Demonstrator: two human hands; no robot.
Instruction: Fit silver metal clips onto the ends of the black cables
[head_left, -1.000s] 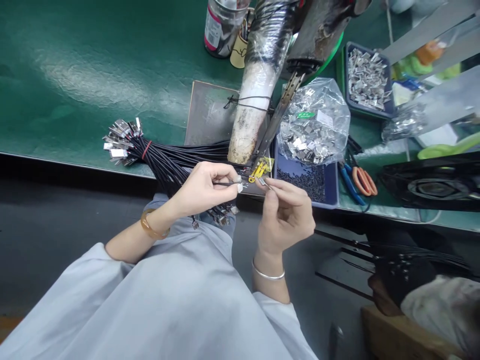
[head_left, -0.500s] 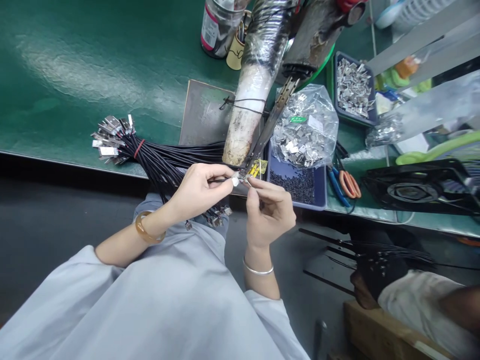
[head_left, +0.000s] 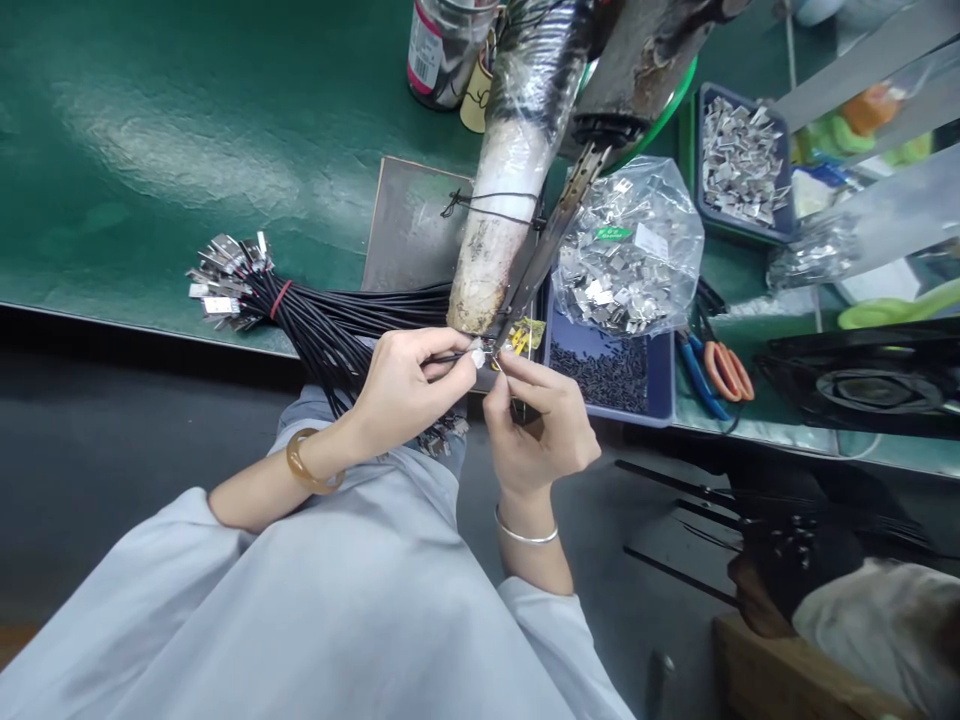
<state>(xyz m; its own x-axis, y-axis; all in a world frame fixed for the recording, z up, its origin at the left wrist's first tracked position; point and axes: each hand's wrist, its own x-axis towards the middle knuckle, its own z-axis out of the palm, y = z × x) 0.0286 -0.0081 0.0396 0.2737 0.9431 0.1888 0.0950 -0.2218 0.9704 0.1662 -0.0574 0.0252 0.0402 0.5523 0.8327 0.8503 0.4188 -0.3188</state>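
Frame centre: left hand (head_left: 405, 383), grip closed on cable (head_left: 451, 357), likely steadying its end near the iron (head_left: 553, 240); right hand (head_left: 541, 415), grip pinching small piece (head_left: 499, 364), kind unclear.

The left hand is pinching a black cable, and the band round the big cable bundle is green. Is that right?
Not quite: the band round the bundle is red, not green, as the head view shows. The left hand is indeed pinching a black cable.
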